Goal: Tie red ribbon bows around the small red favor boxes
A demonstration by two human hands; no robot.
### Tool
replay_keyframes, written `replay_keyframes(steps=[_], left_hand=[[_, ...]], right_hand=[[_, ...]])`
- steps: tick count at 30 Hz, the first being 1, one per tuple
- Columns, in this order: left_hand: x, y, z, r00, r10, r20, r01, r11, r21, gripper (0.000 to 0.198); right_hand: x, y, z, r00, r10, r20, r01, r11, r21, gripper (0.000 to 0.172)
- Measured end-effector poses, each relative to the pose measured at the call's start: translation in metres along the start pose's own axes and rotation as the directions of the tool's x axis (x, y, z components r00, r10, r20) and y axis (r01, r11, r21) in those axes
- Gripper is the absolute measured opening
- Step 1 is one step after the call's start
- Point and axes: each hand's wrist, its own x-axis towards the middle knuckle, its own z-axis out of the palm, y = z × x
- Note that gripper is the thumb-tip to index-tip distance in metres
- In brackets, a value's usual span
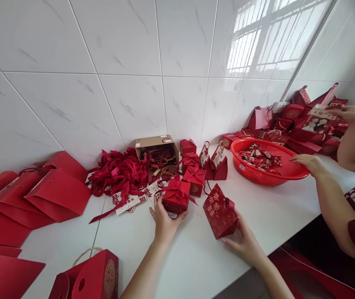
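Observation:
My left hand (166,222) is closed around a small red gift box (176,198) with a ribbon bow on top, held just above or on the white table. In my right hand (246,241) is a dark red triangular gift box (220,214) with gold lettering and a cord loop; it is tilted and gripped at its lower right. Just beyond the left box stand more small bow-topped boxes (195,176). Two upright triangular boxes (219,162) with tags stand behind my right hand's box.
Red ribbons (119,172) lie in a heap beside an open cardboard box (158,143). Large red boxes (57,195) line the left. A red basket (267,180) holds small packets. At right, a co-worker's hand (309,164) touches it; the other hand (350,114) holds a printed item.

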Motion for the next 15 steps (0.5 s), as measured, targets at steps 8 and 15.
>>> replay_keyframes(steps=[8, 15], left_hand=[[0.000, 0.001, -0.008, 0.978, -0.040, 0.206, 0.040, 0.999, 0.005, 0.078], [0.002, 0.001, -0.008, 0.994, -0.043, 0.097, 0.041, 0.999, 0.024, 0.078]], right_hand=[[0.026, 0.006, -0.008, 0.979, 0.144, -0.144, -0.162, 0.978, -0.129, 0.028], [0.094, 0.022, -0.017, 0.997, 0.071, -0.043, -0.076, 0.987, -0.143, 0.028]])
